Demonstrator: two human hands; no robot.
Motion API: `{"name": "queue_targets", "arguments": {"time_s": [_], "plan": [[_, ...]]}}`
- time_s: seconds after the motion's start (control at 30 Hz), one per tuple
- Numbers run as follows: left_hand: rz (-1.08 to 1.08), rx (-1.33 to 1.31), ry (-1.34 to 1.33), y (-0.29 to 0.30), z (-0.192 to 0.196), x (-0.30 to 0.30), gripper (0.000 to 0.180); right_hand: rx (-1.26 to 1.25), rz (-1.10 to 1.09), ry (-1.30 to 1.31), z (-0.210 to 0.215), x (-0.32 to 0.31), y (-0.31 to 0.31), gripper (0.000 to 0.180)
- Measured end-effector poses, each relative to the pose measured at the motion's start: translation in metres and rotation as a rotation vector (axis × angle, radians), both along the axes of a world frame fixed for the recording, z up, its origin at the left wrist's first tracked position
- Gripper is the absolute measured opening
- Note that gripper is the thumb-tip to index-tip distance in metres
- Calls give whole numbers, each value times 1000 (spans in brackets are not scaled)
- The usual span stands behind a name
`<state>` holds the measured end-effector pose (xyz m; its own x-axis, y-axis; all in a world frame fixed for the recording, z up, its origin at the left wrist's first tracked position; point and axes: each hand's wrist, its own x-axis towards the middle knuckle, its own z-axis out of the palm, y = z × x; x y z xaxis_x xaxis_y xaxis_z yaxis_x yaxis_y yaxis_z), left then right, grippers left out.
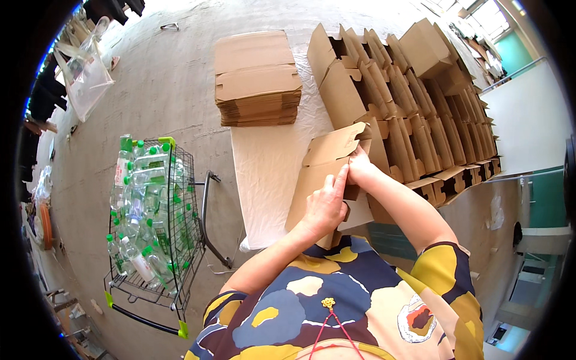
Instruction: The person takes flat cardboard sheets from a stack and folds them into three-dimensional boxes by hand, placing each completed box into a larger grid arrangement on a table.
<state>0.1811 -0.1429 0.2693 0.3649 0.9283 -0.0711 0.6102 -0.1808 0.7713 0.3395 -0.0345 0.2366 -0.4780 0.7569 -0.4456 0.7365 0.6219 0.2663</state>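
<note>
A brown cardboard box [316, 174], partly folded up, stands at a slant on the near side of the table, close to my body. My left hand [327, 207] grips its right edge, index finger stretched along the cardboard and the other fingers bent. Just beyond it, my right hand [360, 167] holds the box's far right end by the flaps, its fingertips partly hidden in the opening. Behind the box lies a stack of flat cardboard blanks [258, 84]. Rows of folded, open boxes [402, 114] stand close together on the right.
A white cloth [264, 174] covers the table. To the left, a black wire shopping cart [186, 222] holds several clear plastic bottles [150, 210] with green caps. A clear plastic bag [87, 81] hangs at the far left. One larger box [426, 48] rests on the rows.
</note>
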Motion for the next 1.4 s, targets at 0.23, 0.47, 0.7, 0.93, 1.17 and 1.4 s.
{"name": "queue_targets", "arguments": {"time_s": [0.23, 0.47, 0.7, 0.93, 1.17, 1.4], "plan": [[71, 61, -78, -3, -4, -13, 82, 26, 5, 146, -34, -15, 27, 64], [114, 182, -44, -12, -3, -25, 76, -22, -56, 241, -40, -22, 29, 63], [-14, 386, 55, -18, 18, -21, 65, -40, -135, 362, -44, -45, 28, 62], [-102, 419, 142, -8, 15, -20, 63, -40, -232, 506, -51, -76, 26, 61], [-200, 351, 166, -7, 17, -37, 59, -55, -323, 602, -54, -83, 25, 60], [-177, 340, 185, -9, 28, -41, 56, -213, -426, 761, -41, -76, 18, 59]]}}
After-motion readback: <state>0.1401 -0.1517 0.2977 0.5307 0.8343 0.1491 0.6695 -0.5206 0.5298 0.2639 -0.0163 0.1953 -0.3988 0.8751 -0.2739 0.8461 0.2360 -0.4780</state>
